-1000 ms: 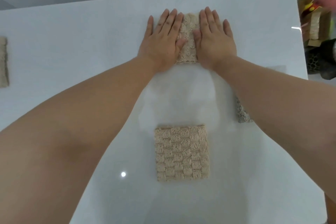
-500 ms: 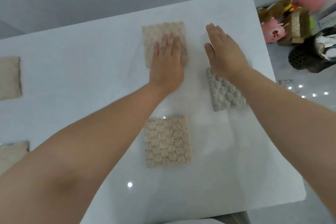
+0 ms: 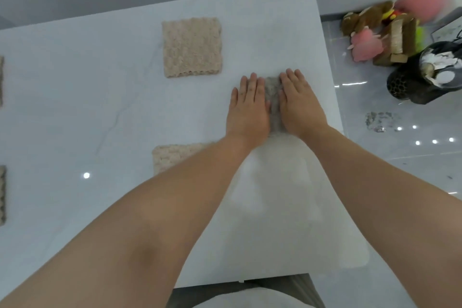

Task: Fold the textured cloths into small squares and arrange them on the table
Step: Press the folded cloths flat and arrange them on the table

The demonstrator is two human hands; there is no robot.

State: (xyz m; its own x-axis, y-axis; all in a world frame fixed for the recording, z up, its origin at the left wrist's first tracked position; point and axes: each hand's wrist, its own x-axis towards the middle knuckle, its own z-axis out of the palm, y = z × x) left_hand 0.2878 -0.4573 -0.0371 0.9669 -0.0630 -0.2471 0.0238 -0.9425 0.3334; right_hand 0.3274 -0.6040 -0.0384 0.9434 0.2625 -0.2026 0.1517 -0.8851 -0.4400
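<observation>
A folded grey textured cloth (image 3: 273,97) lies near the right edge of the white table (image 3: 100,107). My left hand (image 3: 248,107) and my right hand (image 3: 298,102) press flat on it side by side, fingers straight, covering most of it. A folded beige cloth (image 3: 192,47) lies free at the far middle of the table. Another folded beige cloth (image 3: 172,157) lies nearer, partly hidden under my left forearm.
Two more folded cloths (image 3: 2,195) show at the left frame edge. Right of the table, on the glossy floor, sit plush toys (image 3: 370,32) and a dark round object (image 3: 425,75). The table's right edge runs close beside my right hand.
Both hands left the far beige cloth and moved right and nearer, onto the grey cloth. The left hand came off the beige cloth last. The view shifted right.
</observation>
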